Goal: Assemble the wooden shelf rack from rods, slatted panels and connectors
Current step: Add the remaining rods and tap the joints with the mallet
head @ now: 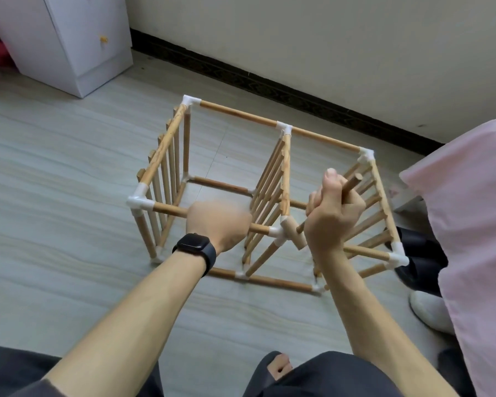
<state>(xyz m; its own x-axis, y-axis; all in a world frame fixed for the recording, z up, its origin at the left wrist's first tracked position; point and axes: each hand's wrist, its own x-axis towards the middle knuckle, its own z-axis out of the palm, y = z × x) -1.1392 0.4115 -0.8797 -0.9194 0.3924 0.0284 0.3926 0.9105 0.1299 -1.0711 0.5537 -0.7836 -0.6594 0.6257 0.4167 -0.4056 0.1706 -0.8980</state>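
1. Nearest me, dark trousers [327, 373] are cut off by the bottom edge, with a bare foot [279, 366] showing between the knees.
2. My left forearm carries a matte black smartwatch [194, 246] at the wrist.
3. The left hand [216, 224] is blurred. It is closed over the near top rod [169, 209] of the rack, left of the middle connector [277, 232], and its fingers are hidden under the rod.
4. The right hand [331, 213] is a fist, thumb up, wrapped round the round handle of a wooden mallet [294, 233]. The cylindrical head sits low and left of the hand, just beside the middle connector. I cannot tell if they touch.
5. The rack [238, 112] stands on the floor between and beyond both hands. It is made of pale round wooden rods joined by smooth white corner pieces, with three slatted panels upright at left, middle and right. My right hand covers part of the right panel.
6. The floor [69, 181] is pale grey with wood-grain streaks. On the right a pink cloth [470, 210] runs out of frame, with a white shoe [427, 310] and a dark slipper [421, 253] partly under it.
7. Farthest, a white cabinet [78, 44] stands at far left, and a dark baseboard [269, 84] runs along a cream wall.
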